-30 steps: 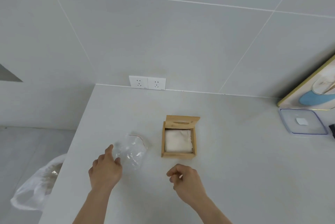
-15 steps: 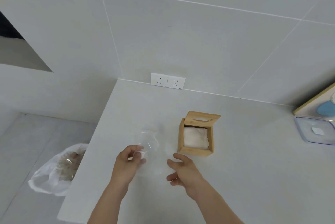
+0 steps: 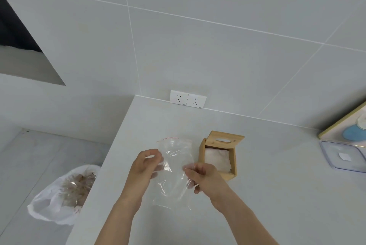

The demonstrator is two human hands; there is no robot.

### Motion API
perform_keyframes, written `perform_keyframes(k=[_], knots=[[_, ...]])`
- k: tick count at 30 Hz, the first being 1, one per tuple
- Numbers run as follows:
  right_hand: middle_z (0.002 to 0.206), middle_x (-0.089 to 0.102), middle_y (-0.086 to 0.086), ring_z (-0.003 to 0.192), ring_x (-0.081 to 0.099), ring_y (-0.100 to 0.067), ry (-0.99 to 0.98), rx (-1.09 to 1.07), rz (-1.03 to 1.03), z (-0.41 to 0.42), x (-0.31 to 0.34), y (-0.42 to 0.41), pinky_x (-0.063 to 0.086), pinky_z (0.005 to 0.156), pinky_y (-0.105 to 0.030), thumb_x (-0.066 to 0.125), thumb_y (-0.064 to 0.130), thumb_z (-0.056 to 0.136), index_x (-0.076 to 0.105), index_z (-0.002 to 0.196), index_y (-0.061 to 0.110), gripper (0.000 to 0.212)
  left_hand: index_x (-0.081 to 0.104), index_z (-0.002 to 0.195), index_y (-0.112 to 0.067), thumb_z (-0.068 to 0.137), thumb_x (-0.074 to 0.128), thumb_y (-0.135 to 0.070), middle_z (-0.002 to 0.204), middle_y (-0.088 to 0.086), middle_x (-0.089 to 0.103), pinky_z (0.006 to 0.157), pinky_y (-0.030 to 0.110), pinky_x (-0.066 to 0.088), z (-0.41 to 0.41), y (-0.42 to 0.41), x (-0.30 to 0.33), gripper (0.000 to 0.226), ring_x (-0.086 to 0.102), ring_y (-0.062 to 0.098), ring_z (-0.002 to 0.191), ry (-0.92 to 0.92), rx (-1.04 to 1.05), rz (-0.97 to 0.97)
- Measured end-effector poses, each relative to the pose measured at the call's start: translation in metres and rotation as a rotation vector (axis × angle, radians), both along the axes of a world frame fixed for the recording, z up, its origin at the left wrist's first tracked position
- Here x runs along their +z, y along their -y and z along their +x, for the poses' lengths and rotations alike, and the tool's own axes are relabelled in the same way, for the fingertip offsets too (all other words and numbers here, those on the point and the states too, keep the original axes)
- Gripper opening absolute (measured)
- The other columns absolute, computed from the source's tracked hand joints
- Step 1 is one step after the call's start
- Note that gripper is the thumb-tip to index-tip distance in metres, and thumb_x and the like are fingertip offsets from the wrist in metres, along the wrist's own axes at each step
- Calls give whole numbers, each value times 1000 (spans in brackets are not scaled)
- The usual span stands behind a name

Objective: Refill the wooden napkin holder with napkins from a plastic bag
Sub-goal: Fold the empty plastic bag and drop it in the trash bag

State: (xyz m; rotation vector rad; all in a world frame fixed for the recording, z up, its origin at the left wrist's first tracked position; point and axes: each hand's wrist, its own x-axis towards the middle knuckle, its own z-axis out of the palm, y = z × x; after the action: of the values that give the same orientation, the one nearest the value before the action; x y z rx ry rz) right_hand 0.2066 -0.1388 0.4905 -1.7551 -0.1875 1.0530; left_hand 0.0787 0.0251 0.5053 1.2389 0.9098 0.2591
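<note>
A clear plastic bag [image 3: 175, 167] with a red zip line along its top edge hangs above the white counter [image 3: 267, 195], held between both hands. It looks empty. My left hand [image 3: 145, 165] pinches its left side and my right hand [image 3: 204, 175] pinches its right side. Just to the right stands the wooden napkin holder [image 3: 201, 151], its slotted lid [image 3: 224, 139] tipped up at the back. White napkins [image 3: 217, 158] fill the open box.
A double wall socket [image 3: 187, 99] sits at the counter's back edge. A clear plastic lid [image 3: 344, 155] and a framed board [image 3: 344, 125] lie at the far right. Below the counter's left edge, on the floor, stands a bin lined with a white bag [image 3: 59, 195].
The bag lay on the counter under my left hand; now both hands hold it lifted and spread out. The view has swung left, shifting the holder rightward.
</note>
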Motion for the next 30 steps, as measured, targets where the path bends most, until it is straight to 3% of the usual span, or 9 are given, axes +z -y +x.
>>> perform_keyframes(k=[4, 8, 13, 16, 19, 23, 27, 30], knots=[[71, 70, 7, 69, 70, -12, 65, 106, -21, 0, 11, 3, 51, 58, -26, 67, 17, 93, 76, 98, 6, 15, 70, 98, -16, 96, 66, -27, 99, 2, 77, 87, 39, 57, 12, -9, 3, 12, 76, 22, 90, -6, 102, 63], [78, 71, -1, 72, 72, -14, 97, 162, -13, 2, 19, 6, 52, 59, -24, 66, 14, 95, 78, 95, 14, 12, 73, 105, -21, 91, 74, -28, 90, 1, 79, 82, 35, 59, 17, -16, 6, 15, 75, 18, 82, 21, 63, -6], [73, 71, 4, 75, 74, -15, 101, 184, -39, 2, 24, 10, 53, 63, -27, 64, 14, 97, 77, 98, 13, 13, 75, 93, -18, 95, 69, -28, 79, 0, 69, 78, 35, 57, 18, -19, 4, 11, 64, 17, 73, 37, 48, 40], [76, 73, 5, 76, 75, -15, 98, 164, -70, 3, 27, 13, 54, 64, -28, 64, 15, 98, 78, 97, 15, 13, 71, 94, -14, 96, 67, -23, 79, 4, 65, 80, 39, 58, 17, -27, 1, 10, 62, 23, 75, 37, 193, 37], [77, 73, 1, 72, 73, -12, 132, 119, -99, 4, 29, 10, 55, 63, -26, 63, 13, 98, 77, 96, 13, 14, 69, 100, -18, 95, 68, -27, 87, 3, 70, 75, 34, 60, 15, -24, 3, 10, 67, 24, 74, 55, 276, -11], [74, 67, -1, 71, 72, -17, 80, 10, -41, 3, 32, 1, 54, 60, -28, 64, 9, 98, 77, 96, 9, 13, 61, 116, -25, 90, 72, -42, 103, 4, 72, 66, 29, 58, 11, -10, -1, 33, 73, 19, 81, -33, 125, -48], [74, 69, 1, 70, 71, -14, 75, -25, -46, -2, 32, -6, 52, 58, -26, 68, 14, 97, 79, 94, 12, 12, 74, 97, -18, 94, 70, -27, 90, 4, 75, 68, 28, 57, 5, -5, -8, 10, 72, 15, 74, -30, 62, -2], [78, 74, -2, 72, 70, -15, -2, -108, -14, -3, 33, -10, 51, 58, -26, 72, 22, 93, 83, 91, 13, 14, 75, 91, -14, 93, 71, -23, 75, -4, 75, 67, 28, 56, 1, -11, -9, 10, 71, 16, 73, -7, 90, -5]])
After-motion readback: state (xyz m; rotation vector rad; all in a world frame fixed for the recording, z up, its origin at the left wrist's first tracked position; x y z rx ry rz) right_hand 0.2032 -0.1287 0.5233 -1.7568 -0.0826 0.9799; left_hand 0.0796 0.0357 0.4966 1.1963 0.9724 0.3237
